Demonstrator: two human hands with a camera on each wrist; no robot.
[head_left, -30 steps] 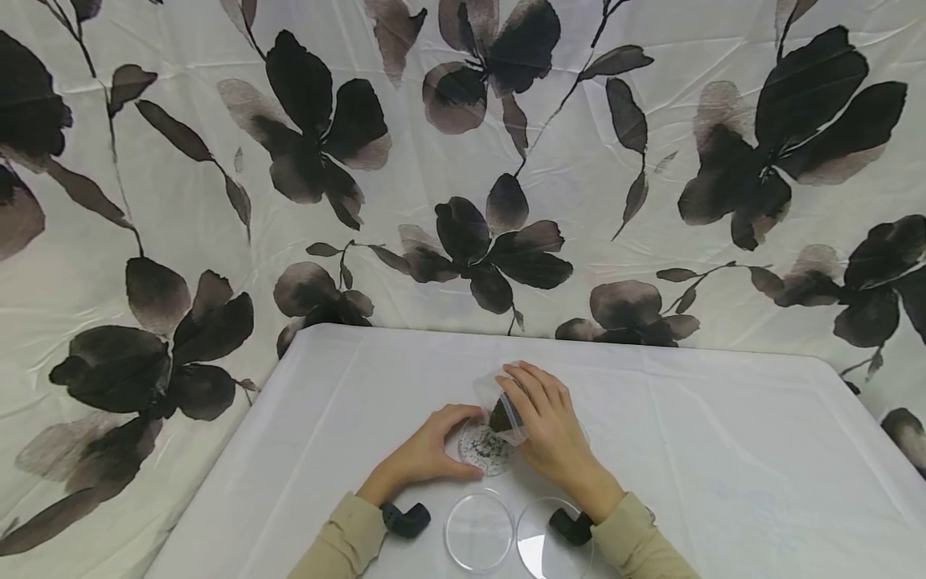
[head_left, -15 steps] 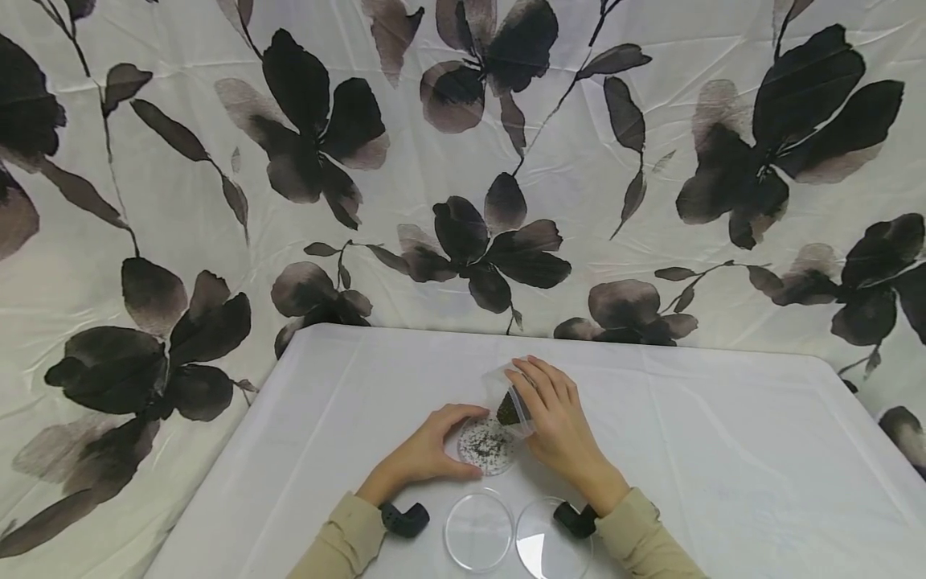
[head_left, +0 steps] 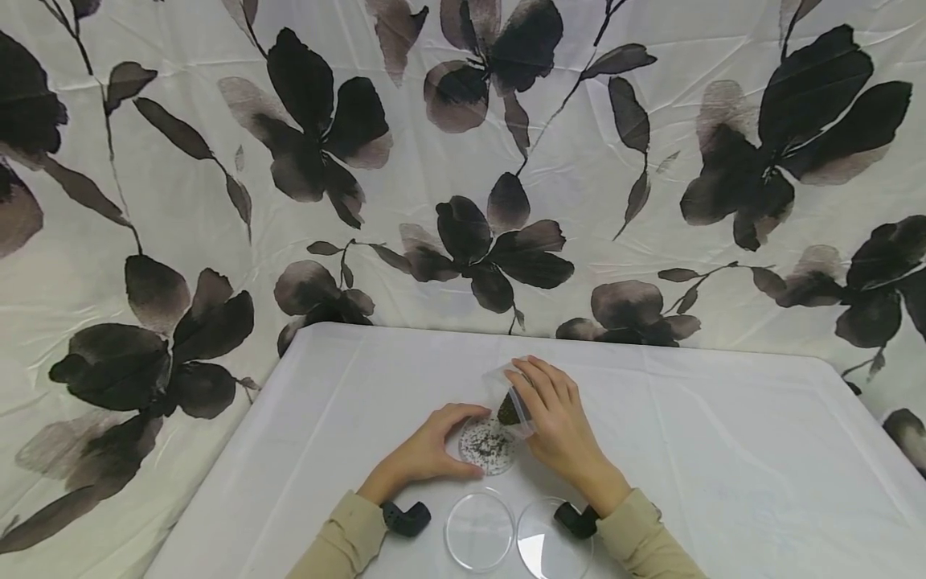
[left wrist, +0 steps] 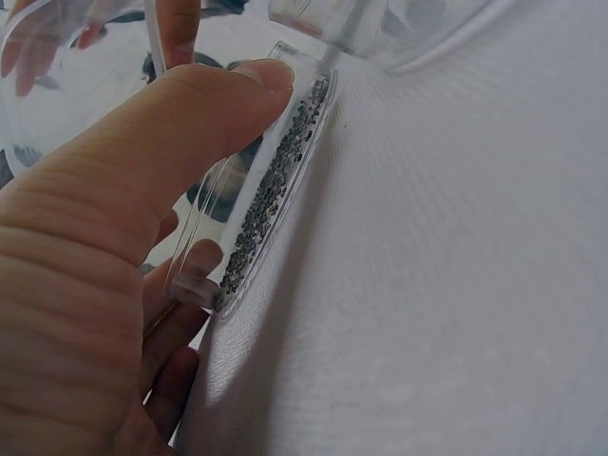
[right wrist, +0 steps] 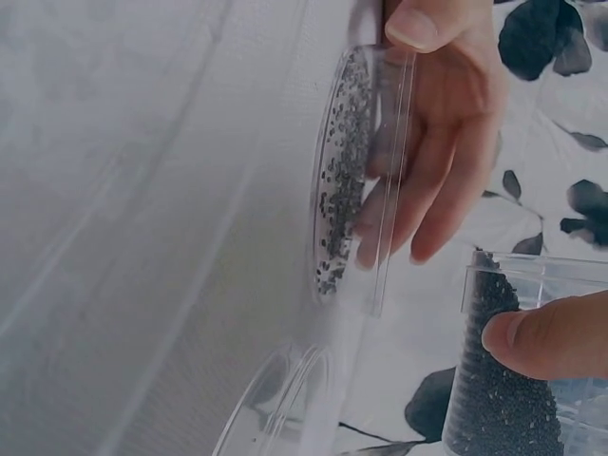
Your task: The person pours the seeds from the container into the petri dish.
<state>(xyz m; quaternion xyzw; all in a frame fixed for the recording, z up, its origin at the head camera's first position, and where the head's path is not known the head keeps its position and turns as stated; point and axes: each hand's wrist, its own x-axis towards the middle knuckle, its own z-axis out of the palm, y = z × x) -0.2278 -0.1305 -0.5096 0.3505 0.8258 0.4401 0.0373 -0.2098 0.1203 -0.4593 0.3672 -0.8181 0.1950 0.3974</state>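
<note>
On the white tabletop stands a round clear petri dish (head_left: 486, 450) with small black grains scattered over its bottom. My left hand (head_left: 427, 449) grips the dish by its side wall, thumb (left wrist: 223, 104) on the near side and fingers on the far side. Over the dish's right edge, my right hand (head_left: 563, 426) holds a clear plastic container (head_left: 515, 408), tilted with its mouth toward the dish. Dark grains (right wrist: 499, 380) fill much of that container, and the right thumb (right wrist: 546, 337) presses on its wall. The right palm hides part of the container in the head view.
Two clear round dish pieces lie nearer to me, a smaller one (head_left: 479, 532) and a larger one (head_left: 550, 547) partly under the right wrist. Black devices (head_left: 407, 520) sit at both wrists. A floral cloth (head_left: 463, 161) hangs behind the table (head_left: 723, 450).
The right hand and its container have shifted slightly right, away from the middle of the dish. More black grains show in the dish's middle. The left hand stays in place.
</note>
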